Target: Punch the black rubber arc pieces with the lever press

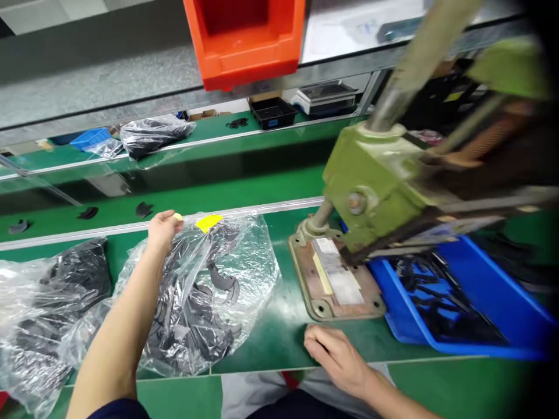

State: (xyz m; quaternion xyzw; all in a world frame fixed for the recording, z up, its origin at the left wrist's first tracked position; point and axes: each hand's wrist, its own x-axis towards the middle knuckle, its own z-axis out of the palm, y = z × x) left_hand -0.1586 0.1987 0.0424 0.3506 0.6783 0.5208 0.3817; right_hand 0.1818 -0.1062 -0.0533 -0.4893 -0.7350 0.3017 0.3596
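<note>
My left hand (pixel 162 231) reaches over the far edge of a clear plastic bag (pixel 257 279), its fingers closed together. A small pale yellow bit (pixel 177 217) shows at its fingertips; I cannot tell whether it is held or worn on a finger. Dark curved parts (pixel 223 281) lie in the bag, and a bright yellow label (pixel 209 223) is near its top. Curled into a loose fist, my right hand (pixel 336 356) rests at the bench's front edge, just before the base plate (pixel 305 285) of a green press (pixel 371 174). Nothing shows in its fingers.
Right of the press stands a blue bin (pixel 402 314) holding black parts. Another plastic bag (pixel 26 349) of dark parts lies at left. Beyond the rail, loose dark pieces (pixel 144 209) sit on the green belt. An orange bin (pixel 248 64) juts from the shelf above.
</note>
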